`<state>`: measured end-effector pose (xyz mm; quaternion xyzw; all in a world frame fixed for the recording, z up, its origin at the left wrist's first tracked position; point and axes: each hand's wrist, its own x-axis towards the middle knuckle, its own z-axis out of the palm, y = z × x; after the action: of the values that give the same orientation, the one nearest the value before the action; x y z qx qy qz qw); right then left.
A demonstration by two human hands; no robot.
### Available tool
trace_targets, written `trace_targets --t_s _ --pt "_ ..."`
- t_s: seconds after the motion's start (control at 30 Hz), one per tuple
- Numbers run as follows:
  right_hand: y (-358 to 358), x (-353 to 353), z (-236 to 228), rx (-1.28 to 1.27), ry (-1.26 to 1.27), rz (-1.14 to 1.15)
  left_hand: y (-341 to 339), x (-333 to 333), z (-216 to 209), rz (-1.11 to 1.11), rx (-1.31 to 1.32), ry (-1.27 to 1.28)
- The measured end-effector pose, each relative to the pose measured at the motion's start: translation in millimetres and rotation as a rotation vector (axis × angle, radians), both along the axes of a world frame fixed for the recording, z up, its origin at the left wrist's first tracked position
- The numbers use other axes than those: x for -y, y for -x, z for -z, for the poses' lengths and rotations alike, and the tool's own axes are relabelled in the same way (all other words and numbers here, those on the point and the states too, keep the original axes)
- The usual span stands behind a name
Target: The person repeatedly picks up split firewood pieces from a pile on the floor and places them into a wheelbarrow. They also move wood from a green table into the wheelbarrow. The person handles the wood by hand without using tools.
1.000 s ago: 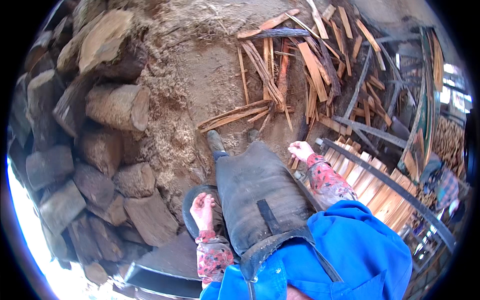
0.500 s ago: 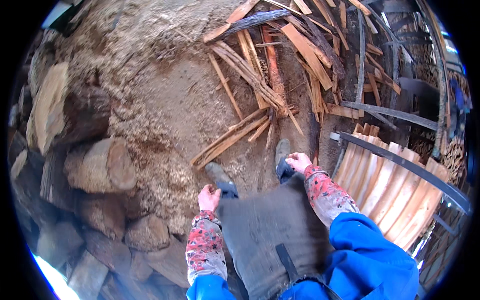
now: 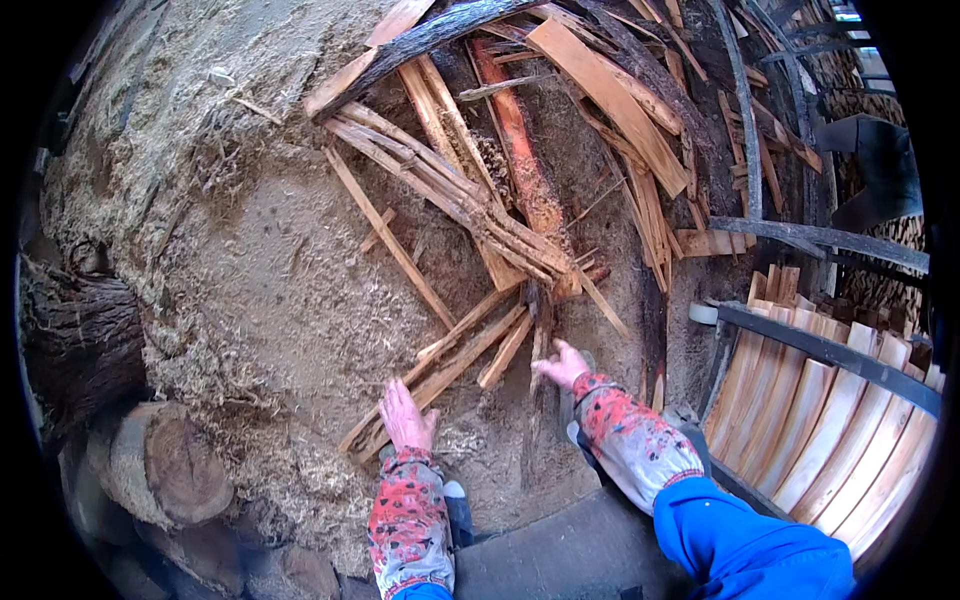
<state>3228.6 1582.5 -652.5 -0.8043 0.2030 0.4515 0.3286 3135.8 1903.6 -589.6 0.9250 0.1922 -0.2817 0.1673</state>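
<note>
Over the lower end of a rough split wood piece (image 3: 440, 378) lying aslant on the ground is my left hand (image 3: 407, 415). Its fingers are stretched out and hold nothing; whether they touch the wood, I cannot tell. My right hand (image 3: 563, 366) is beside a narrow upright strip of wood (image 3: 543, 325), with fingers partly bent, thumb side apart and nothing in them. A short wood sliver (image 3: 506, 350) lies between the two hands. Patterned red and grey sleeve covers (image 3: 410, 520) are on both forearms, and a dark apron (image 3: 550, 555) covers my front.
Ahead lies a heap of split boards (image 3: 610, 105), bark strips and a reddish pole (image 3: 520, 150). At right, cut slats (image 3: 800, 400) stand packed in a metal frame (image 3: 830, 350). Logs (image 3: 185, 465) are piled at left. Sawdust (image 3: 290, 270) covers the ground.
The view has tipped forward, closer to the wood heap. Both hands have reached forward over the split wood; the left hand's fingers have spread from a curl, and the right hand's have loosened.
</note>
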Motion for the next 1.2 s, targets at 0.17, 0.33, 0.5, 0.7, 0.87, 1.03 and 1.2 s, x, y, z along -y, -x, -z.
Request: trace_targets --t_s 0.17,0.33,0.5,0.7,0.87,1.03,1.2 --pt "23 -9 16 -0.048 -0.070 0.123 -12 -1 18 0.106 0.017 -0.078" --pt "20 -31 -54 -0.166 -0.307 0.460 -19 -18 9 0.304 0.006 -0.066" --pt "65 -24 -138 -0.257 -0.370 0.763 -5 -59 -61 0.269 -0.055 0.030" --pt "120 -36 -220 -0.111 -0.175 0.312 46 -110 -152 0.092 -0.070 0.131" --pt "4 -68 -210 0.259 -0.234 0.087 53 -120 -171 -0.095 0.085 0.123" --pt "-144 -61 -120 0.612 -0.260 0.030 -6 -106 -139 -0.295 0.270 0.194" --pt "-245 -3 10 0.708 0.220 -0.077 -116 -68 -90 -0.565 0.286 0.374"
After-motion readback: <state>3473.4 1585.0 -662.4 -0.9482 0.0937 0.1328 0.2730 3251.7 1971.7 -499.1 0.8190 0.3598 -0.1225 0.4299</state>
